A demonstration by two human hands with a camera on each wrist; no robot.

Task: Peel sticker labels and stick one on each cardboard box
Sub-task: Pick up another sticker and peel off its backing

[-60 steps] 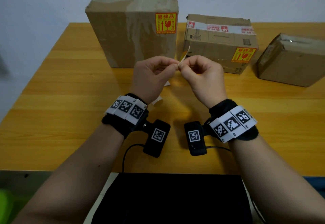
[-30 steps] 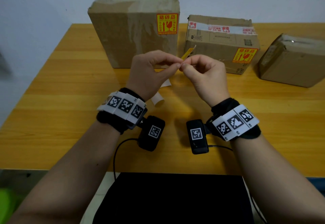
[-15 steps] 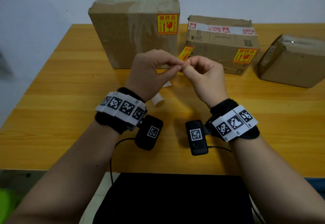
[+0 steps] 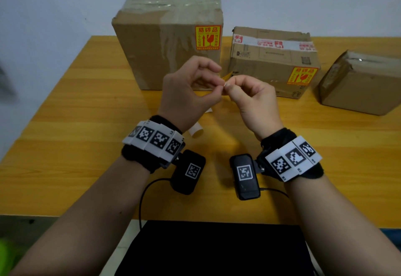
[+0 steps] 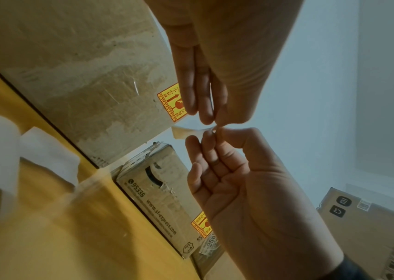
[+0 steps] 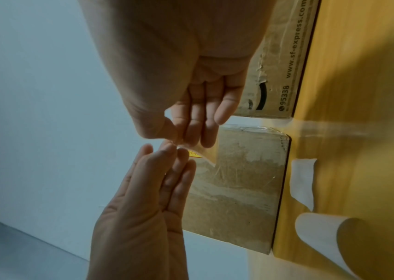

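Since two seconds ago the hands have barely shifted over the surface (image 4: 65, 110); the yellow sticker that stood clear above the fingertips half a second ago now shows only as a sliver between them.

Left hand (image 4: 186, 93): grip pinching, thumb and forefinger closed on one edge of the sticker label (image 4: 226, 77). Right hand (image 4: 253, 100): grip pinching the other edge, remaining fingers loosely curled. In the left wrist view a pale flap hangs off the pinch, probably backing paper (image 5: 186, 130); the right wrist view shows yellow print beside it. Peel looks under way, not finished.

Label held in the air in front of the large box (image 4: 169, 41) and the middle box (image 4: 273, 63). Both already carry a yellow sticker. The right-hand box (image 4: 360, 84) shows none on the faces in view, so likely the target.

Risks, as judged:
- Thin label may curl and stick to itself or to a fingertip once the backing is free.
- A hard or sideways pull could tear it.
- Pinch so small that either edge may slip.
- Adhesive touched too long may hold poorly on rough cardboard.

Containers: all three boxes are closed and taped; contents not visible. White roll (image 4: 196, 131) and a loose white strip (image 6: 303, 180) lie on the surface beneath the left wrist.
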